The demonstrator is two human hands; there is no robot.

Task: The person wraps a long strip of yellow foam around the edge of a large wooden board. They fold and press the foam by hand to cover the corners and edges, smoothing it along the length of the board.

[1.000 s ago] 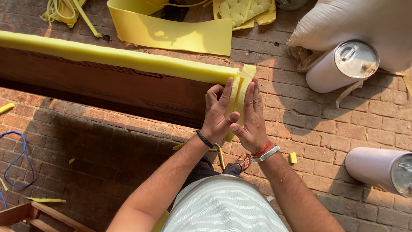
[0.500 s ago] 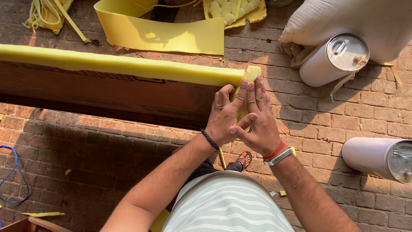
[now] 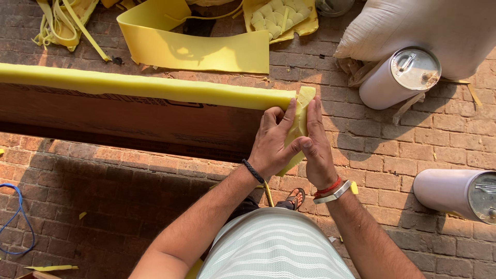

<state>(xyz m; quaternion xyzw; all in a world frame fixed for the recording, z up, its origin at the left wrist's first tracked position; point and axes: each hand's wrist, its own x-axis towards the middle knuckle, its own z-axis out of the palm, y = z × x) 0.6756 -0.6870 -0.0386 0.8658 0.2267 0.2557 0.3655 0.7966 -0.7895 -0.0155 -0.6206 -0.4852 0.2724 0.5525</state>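
Both hands are pressing a yellow foam strip (image 3: 301,121) flat against the end of the long brown board (image 3: 129,121).
Your left hand (image 3: 273,142) and right hand (image 3: 314,147) are spreading open fingers on it, likely smoothing it down; two white cans (image 3: 400,77) with metal lids are lying right, beside a pale sack (image 3: 429,26).

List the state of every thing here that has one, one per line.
Yellow foam strip: lying along the wooden board's top edge.
Foam end flap: folded down, pressed between both hands.
Left hand: flat against flap.
Right hand: flat against flap.
Upper white can: lying, lid on.
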